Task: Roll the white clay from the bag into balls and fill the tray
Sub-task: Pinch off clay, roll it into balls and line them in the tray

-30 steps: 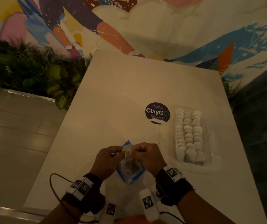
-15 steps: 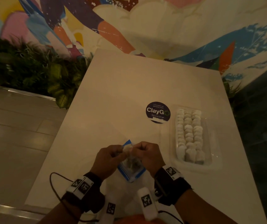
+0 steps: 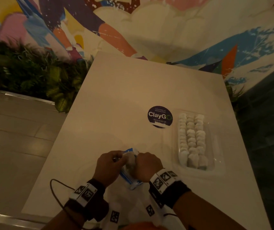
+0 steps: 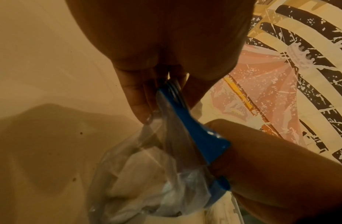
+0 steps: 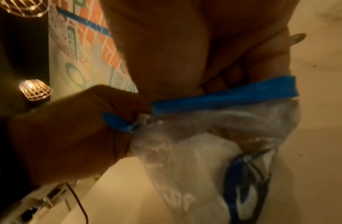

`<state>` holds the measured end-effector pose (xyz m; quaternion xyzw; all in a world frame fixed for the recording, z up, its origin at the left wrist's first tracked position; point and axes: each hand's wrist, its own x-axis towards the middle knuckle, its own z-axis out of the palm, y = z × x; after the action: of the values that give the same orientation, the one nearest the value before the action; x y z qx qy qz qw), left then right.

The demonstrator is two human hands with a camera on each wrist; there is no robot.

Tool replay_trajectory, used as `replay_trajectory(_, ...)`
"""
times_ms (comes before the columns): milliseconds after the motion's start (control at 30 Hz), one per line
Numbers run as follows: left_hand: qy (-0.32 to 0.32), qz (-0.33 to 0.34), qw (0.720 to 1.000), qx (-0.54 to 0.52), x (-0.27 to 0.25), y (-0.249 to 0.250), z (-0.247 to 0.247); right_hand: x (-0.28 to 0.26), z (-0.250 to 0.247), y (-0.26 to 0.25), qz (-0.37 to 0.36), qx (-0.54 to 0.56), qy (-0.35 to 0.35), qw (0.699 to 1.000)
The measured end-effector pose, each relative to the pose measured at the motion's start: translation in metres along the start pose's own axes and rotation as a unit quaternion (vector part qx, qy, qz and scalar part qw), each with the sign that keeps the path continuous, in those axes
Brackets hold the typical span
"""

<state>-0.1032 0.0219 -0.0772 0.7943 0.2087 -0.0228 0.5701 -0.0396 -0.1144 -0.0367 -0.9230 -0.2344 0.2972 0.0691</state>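
Dim, warm light falls on a pale table (image 3: 133,100) that stands against a painted mural, with green plants off its left edge. Taking the round ClayGo sticker (image 3: 160,117) as the mark: the clear tray (image 3: 219,165) lies just to its right, and three rows of white clay balls (image 3: 191,140) run down its length, with only a little room left at the near end. Nearer to the person than the sticker, and a little to its left, both hands meet over the bag (image 3: 129,170).

Over the last second the hands have drawn closer together and sunk a little toward the table, and the bag is now bunched between them instead of hanging open at the top. The left hand (image 3: 109,166) pinches the blue zip strip (image 4: 187,121) at one end, fingers curled round it. The right hand (image 3: 147,166) grips the same strip further along, also curled shut on the plastic. White clay (image 4: 147,189) shows as a lump in the lower part of the bag.

To my eye this is work on the mouth of the bag; whether it is being opened or sealed I cannot tell. No clay is out in either hand, so no new ball is under way yet, and the tray looks close to full.
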Motion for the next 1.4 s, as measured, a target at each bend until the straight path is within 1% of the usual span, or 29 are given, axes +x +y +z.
replay_trajectory(67,0.005,0.0,1.0,0.011,-0.001,-0.001,0.001,-0.001,0.002,-0.006,0.005,-0.016,0.02,1.0)
replay_trajectory(133,0.009,0.002,1.0,0.014,-0.003,-0.001,0.001,-0.003,0.003,-0.009,-0.005,-0.022,0.029,0.999)
replay_trajectory(200,0.011,-0.001,1.0,0.006,-0.004,-0.001,0.001,-0.003,0.002,-0.009,-0.003,-0.016,0.022,1.0)
replay_trajectory(300,-0.002,0.0,1.0,0.002,-0.005,-0.003,-0.002,-0.002,-0.001,-0.005,0.013,0.008,-0.008,1.0)
replay_trajectory(367,-0.001,0.001,1.0,-0.004,-0.005,-0.002,-0.004,-0.002,-0.006,-0.001,0.008,0.035,-0.034,0.999)
replay_trajectory(433,0.004,0.0,1.0,-0.008,-0.004,-0.001,-0.005,-0.002,-0.009,0.006,-0.015,0.064,-0.054,0.996)
replay_trajectory(500,0.007,-0.002,1.0,-0.012,-0.004,0.002,-0.006,-0.003,-0.012,0.015,-0.018,0.137,-0.056,0.989)
replay_trajectory(567,0.008,-0.004,1.0,-0.007,-0.003,0.004,-0.007,-0.005,-0.013,0.024,-0.005,0.231,-0.041,0.972)
replay_trajectory(633,0.008,-0.013,1.0,0.002,-0.002,0.004,-0.006,-0.007,-0.012,0.03,0.016,0.331,-0.034,0.943)
replay_trajectory(700,0.005,-0.016,1.0,0.005,-0.001,0.004,-0.005,-0.008,-0.01,0.034,0.033,0.404,-0.026,0.914)
replay_trajectory(767,0.0,-0.018,1.0,0.005,-0.001,0.004,-0.004,-0.009,-0.007,0.037,0.038,0.448,-0.009,0.893)
replay_trajectory(900,-0.004,-0.038,0.999,-0.001,0.001,0.003,-0.004,-0.015,-0.003,0.039,0.026,0.547,0.015,0.837)
replay_trajectory(967,-0.013,-0.036,0.999,0.0,0.001,0.001,-0.005,-0.015,0.0,0.038,0.025,0.566,0.026,0.824)
replay_trajectory(1067,-0.035,-0.023,0.999,0.006,0.001,0.003,-0.007,-0.014,0.002,0.033,0.025,0.565,0.047,0.823)
replay_trajectory(1200,-0.028,-0.028,0.998,0.039,0.003,0.006,-0.006,-0.011,0.003,0.025,0.007,0.522,0.066,0.85)
replay_trajectory(1267,-0.034,-0.026,0.999,0.03,0.002,0.007,-0.006,-0.01,0.004,0.022,0.004,0.511,0.079,0.856)
replay_trajectory(1400,-0.03,-0.034,0.999,-0.007,0.001,0.008,-0.006,-0.007,0.003,0.02,0.016,0.528,0.093,0.844)
